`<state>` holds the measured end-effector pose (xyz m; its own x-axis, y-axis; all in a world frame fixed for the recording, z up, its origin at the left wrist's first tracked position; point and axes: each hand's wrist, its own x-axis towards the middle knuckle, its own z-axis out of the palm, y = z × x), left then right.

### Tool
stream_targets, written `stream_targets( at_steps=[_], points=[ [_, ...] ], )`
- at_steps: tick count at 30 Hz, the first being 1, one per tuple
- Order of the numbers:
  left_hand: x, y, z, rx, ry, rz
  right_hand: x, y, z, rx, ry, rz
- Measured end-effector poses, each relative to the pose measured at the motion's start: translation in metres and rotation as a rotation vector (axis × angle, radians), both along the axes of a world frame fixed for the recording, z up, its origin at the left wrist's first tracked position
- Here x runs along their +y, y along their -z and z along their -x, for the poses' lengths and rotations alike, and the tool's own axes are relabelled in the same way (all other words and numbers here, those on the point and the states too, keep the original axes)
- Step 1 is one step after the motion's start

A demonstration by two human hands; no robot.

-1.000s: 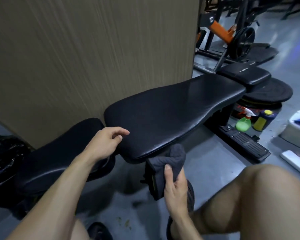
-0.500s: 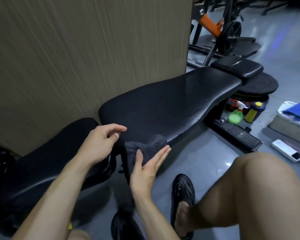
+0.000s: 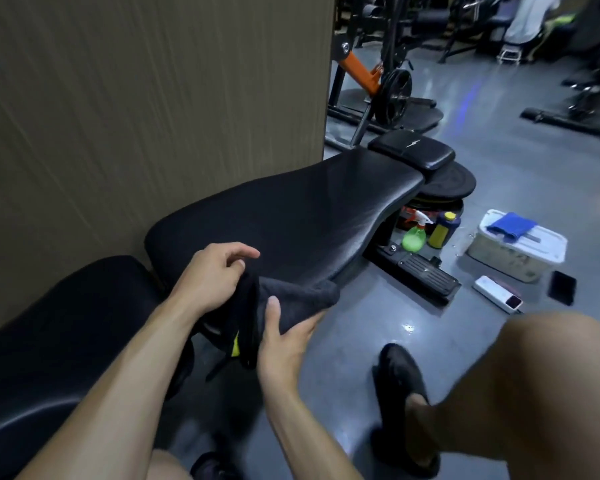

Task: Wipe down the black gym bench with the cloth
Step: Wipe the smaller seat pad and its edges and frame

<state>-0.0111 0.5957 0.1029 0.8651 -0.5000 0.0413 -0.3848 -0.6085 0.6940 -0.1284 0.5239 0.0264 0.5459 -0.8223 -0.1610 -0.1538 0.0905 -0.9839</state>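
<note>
Left hand: the left hand (image 3: pixel 215 278) was curled, pinching the upper edge of the dark grey cloth (image 3: pixel 291 303) between thumb and fingers, just above and left of the right hand.
Right hand: the right hand (image 3: pixel 284 337) gripped the cloth from below, thumb pressed on top and fingers wrapped under its folded bulk.
Cloth: it hung between the two hands, bunched at the near corner of the bench pad (image 3: pixel 291 216), its folded end touching or almost touching the pad's edge; which, I could not tell.
Why held so: with one hand on the edge and the other under the fold, the person was probably spreading or refolding the cloth to get a flat face for wiping.
Bench: the long black pad ran away from the hands toward the upper right; the separate seat pad (image 3: pixel 59 327) lay under the left forearm. Light streaks on the long pad may have been reflections or moisture.
Progress: judged from this, wiping of the long pad was not under way at this instant; the cloth sat off its top surface.
Supplies: a green spray bottle (image 3: pixel 414 237) and a yellow-capped bottle (image 3: pixel 442 230) stood on the floor beyond the right hand, beside the bench base, with a white tub (image 3: pixel 516 258) carrying a blue cloth (image 3: pixel 511 225) further right.
</note>
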Motion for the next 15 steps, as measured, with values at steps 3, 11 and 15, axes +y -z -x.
stream_targets(
  at_steps=[3,11,15],
  points=[
    [-0.018,0.004,-0.005,-0.005,0.037,-0.009,-0.009,0.007,-0.010,-0.024,-0.006,-0.048],
    [-0.049,0.008,-0.007,0.008,0.069,-0.073,-0.140,0.010,-0.058,0.043,0.016,-0.202],
    [-0.059,0.011,-0.004,0.021,0.135,-0.150,-0.139,0.011,-0.041,-0.007,-0.038,-0.130]
  ],
)
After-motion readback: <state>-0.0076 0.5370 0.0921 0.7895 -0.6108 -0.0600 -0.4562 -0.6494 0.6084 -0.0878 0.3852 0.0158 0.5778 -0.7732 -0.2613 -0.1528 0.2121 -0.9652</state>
